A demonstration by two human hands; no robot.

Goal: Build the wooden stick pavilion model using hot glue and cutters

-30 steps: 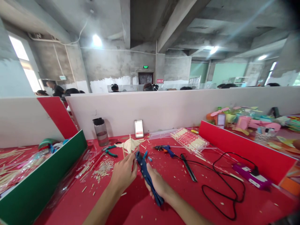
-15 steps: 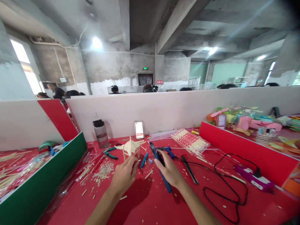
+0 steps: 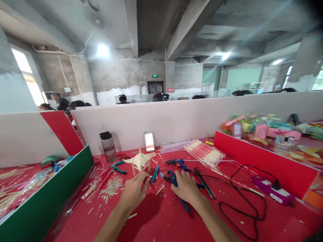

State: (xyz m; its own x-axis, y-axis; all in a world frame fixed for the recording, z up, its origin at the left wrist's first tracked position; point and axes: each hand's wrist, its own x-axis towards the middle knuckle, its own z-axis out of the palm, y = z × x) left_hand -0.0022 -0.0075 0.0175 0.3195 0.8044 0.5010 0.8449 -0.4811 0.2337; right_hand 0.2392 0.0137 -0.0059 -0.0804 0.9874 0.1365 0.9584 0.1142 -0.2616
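Observation:
A small pavilion-like model of pale wooden sticks (image 3: 140, 160) stands on the red table, its pointed roof on thin legs. My left hand (image 3: 135, 188) is right in front of it, thumb and fingers pinched together; whatever they hold is hidden. My right hand (image 3: 188, 188) lies over dark-blue pliers (image 3: 172, 177), fingers curled over them and partly covering them. One handle shows below the palm, another end to the right. Between the hands are a light-blue pen-like tool (image 3: 155, 174) and a short loose stick (image 3: 159, 189).
A glue gun (image 3: 178, 162) lies behind my right hand, its black cable running to a purple power strip (image 3: 274, 191). Nearby are a black cutter (image 3: 205, 183), bundled sticks (image 3: 204, 151), green-handled pliers (image 3: 119, 167), stick scraps (image 3: 112, 188), a bottle (image 3: 108, 147) and a phone (image 3: 149, 141).
My right hand has turned and lowered with the blue pliers, whose jaws moved down towards me and whose handles now spread apart. The glue gun is more exposed. My left hand has barely moved.

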